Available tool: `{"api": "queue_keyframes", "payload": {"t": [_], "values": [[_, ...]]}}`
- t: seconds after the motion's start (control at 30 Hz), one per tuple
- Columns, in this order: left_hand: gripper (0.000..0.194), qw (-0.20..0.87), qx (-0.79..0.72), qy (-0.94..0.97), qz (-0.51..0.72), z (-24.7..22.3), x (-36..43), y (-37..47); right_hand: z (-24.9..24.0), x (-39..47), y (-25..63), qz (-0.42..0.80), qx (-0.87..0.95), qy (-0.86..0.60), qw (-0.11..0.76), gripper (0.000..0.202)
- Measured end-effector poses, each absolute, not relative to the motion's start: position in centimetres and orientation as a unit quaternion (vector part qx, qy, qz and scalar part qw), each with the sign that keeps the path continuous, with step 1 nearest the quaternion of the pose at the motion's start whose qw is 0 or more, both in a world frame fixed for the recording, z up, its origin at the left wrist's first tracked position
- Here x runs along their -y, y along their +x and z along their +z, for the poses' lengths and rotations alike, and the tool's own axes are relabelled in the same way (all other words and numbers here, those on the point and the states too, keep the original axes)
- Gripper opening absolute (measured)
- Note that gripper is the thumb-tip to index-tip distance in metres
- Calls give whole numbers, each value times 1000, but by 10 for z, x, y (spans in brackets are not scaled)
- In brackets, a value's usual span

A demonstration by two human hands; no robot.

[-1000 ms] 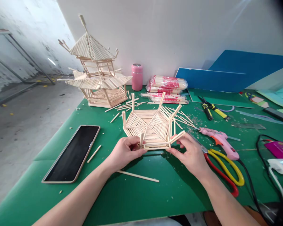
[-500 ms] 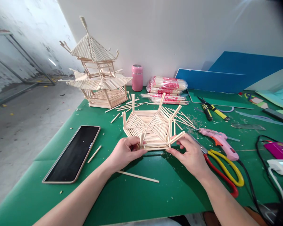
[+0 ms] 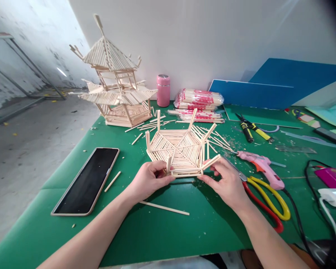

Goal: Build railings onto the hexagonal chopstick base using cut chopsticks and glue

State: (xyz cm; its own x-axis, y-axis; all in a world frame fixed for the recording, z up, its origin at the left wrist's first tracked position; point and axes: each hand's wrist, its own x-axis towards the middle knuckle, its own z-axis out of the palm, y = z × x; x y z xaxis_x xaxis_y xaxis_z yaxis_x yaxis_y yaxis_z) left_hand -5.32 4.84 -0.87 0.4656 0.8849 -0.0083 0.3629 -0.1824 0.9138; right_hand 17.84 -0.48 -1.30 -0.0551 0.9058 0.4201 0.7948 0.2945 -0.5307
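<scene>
Between my hands is a six-sided base of thin wooden sticks (image 3: 179, 147), with short paired posts rising from its corners. My left hand (image 3: 152, 177) pinches its near left corner, thumb in front by the foot of a post. The near right corner is gripped by my right hand (image 3: 224, 181), beside a post that leans outward to the right. A stick runs along the near edge between the two hands. Just in front, a loose stick (image 3: 166, 208) lies on the green table, partly behind my left wrist.
A stick pagoda (image 3: 114, 93) stands at the back left. Around the base are a phone (image 3: 85, 183), a pink bottle (image 3: 163, 91), bagged sticks (image 3: 198, 100), yellow-black pliers (image 3: 253, 130), a pink glue gun (image 3: 260, 166) and red-and-yellow-handled pliers (image 3: 268, 198) close to my right forearm.
Both hands keep their hold on the base in the same place. The whole view has shifted very slightly; nothing else has visibly moved.
</scene>
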Motion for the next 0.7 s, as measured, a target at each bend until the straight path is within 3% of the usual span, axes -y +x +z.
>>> {"api": "queue_keyframes", "payload": {"t": [0.7], "values": [[23,498,-424,701,283,-15,-49,-54,-14,8,178,94,717,-594,353,23]]}}
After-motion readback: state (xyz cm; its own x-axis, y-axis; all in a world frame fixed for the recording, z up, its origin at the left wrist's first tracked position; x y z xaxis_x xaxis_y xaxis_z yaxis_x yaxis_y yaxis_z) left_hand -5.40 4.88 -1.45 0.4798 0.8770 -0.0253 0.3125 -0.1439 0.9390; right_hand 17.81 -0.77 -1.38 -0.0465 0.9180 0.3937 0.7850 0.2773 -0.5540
